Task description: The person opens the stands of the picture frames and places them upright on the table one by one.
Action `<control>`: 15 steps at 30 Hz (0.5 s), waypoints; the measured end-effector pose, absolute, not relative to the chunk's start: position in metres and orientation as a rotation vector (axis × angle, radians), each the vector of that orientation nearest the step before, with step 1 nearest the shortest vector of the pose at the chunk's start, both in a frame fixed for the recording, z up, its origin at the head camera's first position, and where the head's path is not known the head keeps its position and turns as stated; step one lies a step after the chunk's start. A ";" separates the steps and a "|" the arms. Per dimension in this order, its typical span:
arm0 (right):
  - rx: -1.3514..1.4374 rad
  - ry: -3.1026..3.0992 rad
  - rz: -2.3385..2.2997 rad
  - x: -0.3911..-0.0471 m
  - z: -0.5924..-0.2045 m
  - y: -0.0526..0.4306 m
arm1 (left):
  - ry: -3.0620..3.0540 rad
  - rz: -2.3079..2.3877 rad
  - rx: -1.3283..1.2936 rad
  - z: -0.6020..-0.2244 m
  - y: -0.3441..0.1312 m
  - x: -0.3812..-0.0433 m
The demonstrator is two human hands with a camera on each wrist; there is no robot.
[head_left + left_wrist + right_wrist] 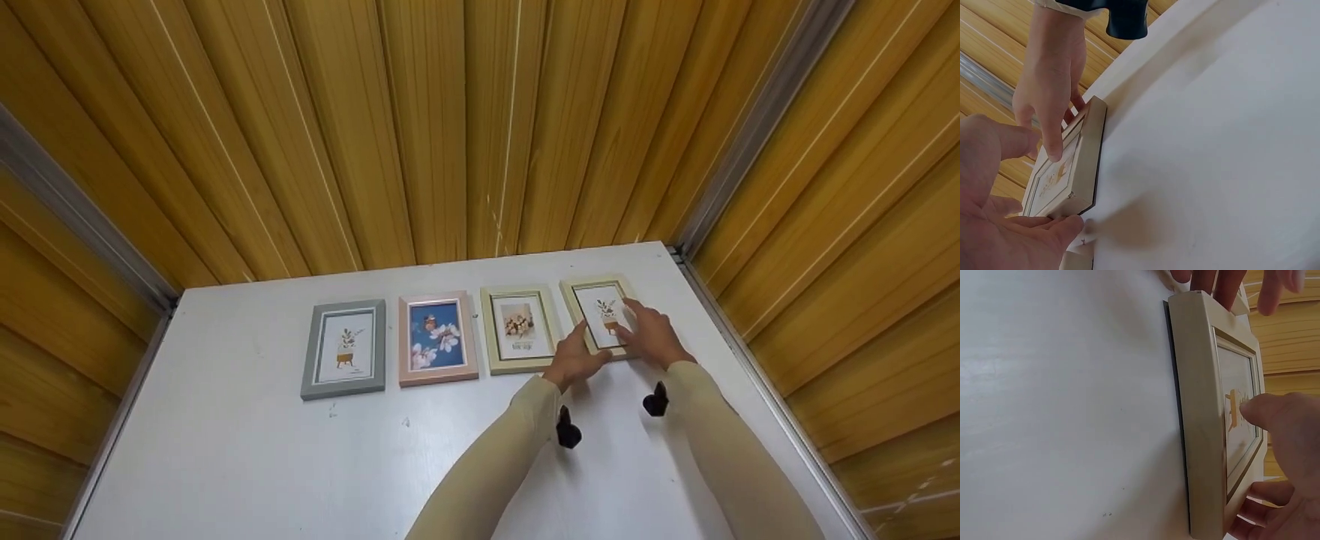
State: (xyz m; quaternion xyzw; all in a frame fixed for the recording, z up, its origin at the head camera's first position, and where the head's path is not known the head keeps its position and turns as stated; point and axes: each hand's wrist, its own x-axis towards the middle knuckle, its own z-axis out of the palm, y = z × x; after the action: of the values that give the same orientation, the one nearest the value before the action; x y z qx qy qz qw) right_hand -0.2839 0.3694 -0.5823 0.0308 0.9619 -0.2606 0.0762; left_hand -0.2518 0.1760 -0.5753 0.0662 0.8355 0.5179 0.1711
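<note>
Pinching the end frame (600,300), the right hand (654,337) sets its thumb on the glass, over the picture of a potted plant, while its fingers wrap the frame's right side. The left hand (576,361) is not clenched: its fingers touch the frame's left side, and its thumb stands off from the glass, as both wrist views show.

This cream frame is the rightmost of four set side by side in a row on a white surface (262,450). A thin dark strip (1179,399) runs along its back edge, next to the white. Just to its left is a second cream frame (523,358), with a picture of a bunch of flowers and some lettering. Then comes a pink frame (439,377) around white blossoms on blue, and last a gray frame (345,388) with another potted plant.

Long pale sleeves (487,465) cover both arms, and a small black device (568,435) shows beside each wrist. Yellow wood-grain panels (427,135) rise beyond the white surface, with gray metal strips (761,135) at their corners.
</note>
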 end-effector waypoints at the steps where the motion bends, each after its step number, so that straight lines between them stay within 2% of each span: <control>1: 0.078 2.897 -0.782 -0.284 -0.582 0.371 | 2.381 1.475 0.174 -0.574 0.177 -0.251; 6: 0.052 2.972 -0.789 -0.281 -0.580 0.378 | 2.419 1.518 0.078 -0.567 0.180 -0.246; 15: 0.195 2.891 -0.792 -0.274 -0.578 0.385 | 2.533 1.470 -0.066 -0.565 0.185 -0.237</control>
State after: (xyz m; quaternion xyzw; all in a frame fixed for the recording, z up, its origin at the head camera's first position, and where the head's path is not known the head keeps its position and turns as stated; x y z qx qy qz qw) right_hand -0.2739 0.3853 -0.5777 0.0647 0.9601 -0.2632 0.0686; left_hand -0.2369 0.1851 -0.5650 -0.0224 0.8598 0.4990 0.1061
